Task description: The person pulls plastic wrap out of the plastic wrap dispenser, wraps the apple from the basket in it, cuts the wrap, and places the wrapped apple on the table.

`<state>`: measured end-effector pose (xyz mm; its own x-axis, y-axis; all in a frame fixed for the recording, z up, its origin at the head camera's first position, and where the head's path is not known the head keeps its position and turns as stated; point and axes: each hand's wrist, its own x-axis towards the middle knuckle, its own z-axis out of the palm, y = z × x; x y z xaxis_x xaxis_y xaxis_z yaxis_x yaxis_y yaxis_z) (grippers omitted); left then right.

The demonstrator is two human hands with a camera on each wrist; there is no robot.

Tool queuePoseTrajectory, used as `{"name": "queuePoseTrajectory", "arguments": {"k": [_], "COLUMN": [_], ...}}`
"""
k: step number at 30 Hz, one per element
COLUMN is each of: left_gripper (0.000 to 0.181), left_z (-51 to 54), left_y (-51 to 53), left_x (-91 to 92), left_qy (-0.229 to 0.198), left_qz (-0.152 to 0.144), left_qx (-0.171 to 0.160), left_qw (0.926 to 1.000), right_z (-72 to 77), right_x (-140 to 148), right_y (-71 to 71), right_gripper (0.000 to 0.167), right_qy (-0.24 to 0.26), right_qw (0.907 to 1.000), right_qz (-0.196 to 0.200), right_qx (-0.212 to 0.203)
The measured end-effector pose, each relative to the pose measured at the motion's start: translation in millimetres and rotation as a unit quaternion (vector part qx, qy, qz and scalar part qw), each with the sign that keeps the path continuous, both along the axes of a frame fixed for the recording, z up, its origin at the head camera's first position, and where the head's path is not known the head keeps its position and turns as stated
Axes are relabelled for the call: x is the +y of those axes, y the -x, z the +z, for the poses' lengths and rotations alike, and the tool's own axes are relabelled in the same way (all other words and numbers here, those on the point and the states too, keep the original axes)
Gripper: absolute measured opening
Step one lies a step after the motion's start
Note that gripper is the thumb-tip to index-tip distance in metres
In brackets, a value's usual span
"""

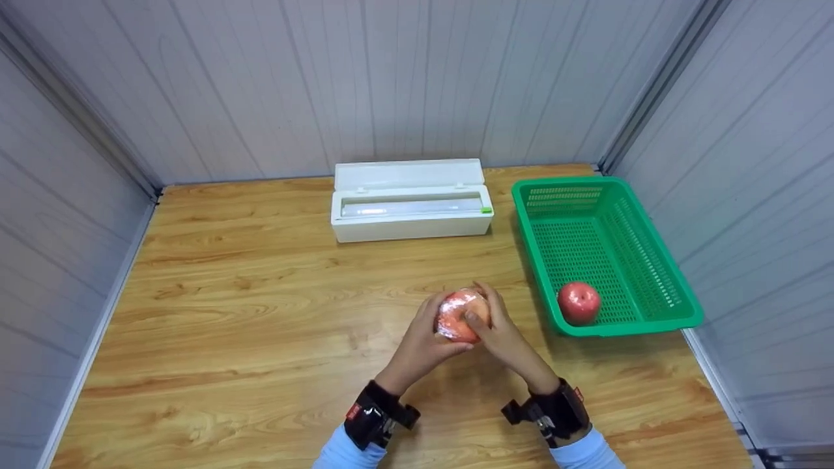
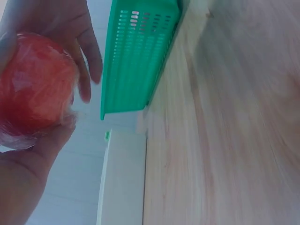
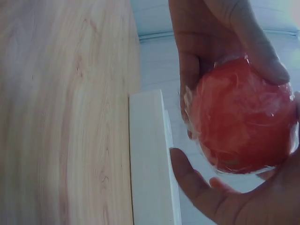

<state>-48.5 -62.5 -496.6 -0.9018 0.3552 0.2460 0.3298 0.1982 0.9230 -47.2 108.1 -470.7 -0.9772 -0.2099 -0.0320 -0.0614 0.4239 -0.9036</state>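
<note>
A red apple [image 1: 457, 316] wrapped in clear film is held between both hands above the table, and the film shines and wrinkles over its skin. The left hand [image 1: 422, 340] grips it from the left, its thumb along the near side. From the right, the right hand [image 1: 503, 335] holds it with the thumb pressed on top and fingers round the far side. Loose film edges stick out around the wrapped apple [image 3: 243, 117] in the right wrist view. The left wrist view shows the apple [image 2: 35, 86] between the two hands, partly cut off by the frame.
A green plastic basket [image 1: 535, 260] stands at the right, with another red apple [image 1: 579, 303] in its near left corner. At the back is a white box [image 1: 414, 229], lid raised, holding a roll of clear film [image 1: 410, 208]. Panel walls border the wooden table [image 1: 260, 312].
</note>
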Motion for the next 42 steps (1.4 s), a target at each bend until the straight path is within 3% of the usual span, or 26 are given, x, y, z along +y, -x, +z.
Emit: {"name": "queuePoseTrajectory", "arguments": {"k": [7, 11, 15, 18, 22, 25, 28, 33, 42], "left_gripper": [0.083, 0.082, 0.087, 0.090, 0.091, 0.082, 0.069, 0.057, 0.050], "left_z": [4.0, 8.5, 12.5, 15.2, 18.4, 21.5, 24.9, 28.1, 34.6], "left_y": [7.4, 13.3, 20.0, 27.9, 40.5, 49.6, 58.3, 70.9, 84.2], "left_x": [15.6, 27.4, 40.1, 50.6, 61.6, 67.5, 77.5, 103.2, 138.8], "left_qy": [-0.031, -0.022, -0.005, 0.010, 0.036, 0.031, 0.012, -0.015, -0.011], "left_qz": [-0.021, -0.039, -0.054, -0.068, -0.081, -0.094, -0.106, -0.094, -0.037], "left_qx": [-0.011, -0.016, -0.022, -0.017, 0.003, 0.007, 0.008, 0.009, -0.027], "left_qw": [0.9992, 0.9989, 0.9983, 0.9975, 0.9960, 0.9950, 0.9942, 0.9954, 0.9989], "right_z": [8.9, 14.1, 17.8, 21.3, 27.6, 33.7, 40.1, 45.9, 57.3], "right_x": [26.5, 40.0, 52.4, 62.1, 78.4, 94.7, 112.0, 135.4, 164.8], "right_y": [-4.7, -5.0, -3.5, 1.0, 11.4, 19.9, 28.5, 43.6, 71.0], "right_gripper": [0.055, 0.054, 0.052, 0.051, 0.052, 0.054, 0.058, 0.056, 0.065], "right_qy": [0.104, 0.116, 0.128, 0.121, 0.074, 0.030, 0.035, 0.080, 0.018], "right_qw": [0.9905, 0.9875, 0.9861, 0.9875, 0.9929, 0.9949, 0.9940, 0.9877, 0.9895], "right_qz": [0.022, -0.004, -0.040, -0.057, -0.071, -0.075, -0.070, -0.067, -0.015], "right_qx": [-0.087, -0.107, -0.098, -0.083, -0.060, -0.060, -0.077, -0.116, -0.143]}}
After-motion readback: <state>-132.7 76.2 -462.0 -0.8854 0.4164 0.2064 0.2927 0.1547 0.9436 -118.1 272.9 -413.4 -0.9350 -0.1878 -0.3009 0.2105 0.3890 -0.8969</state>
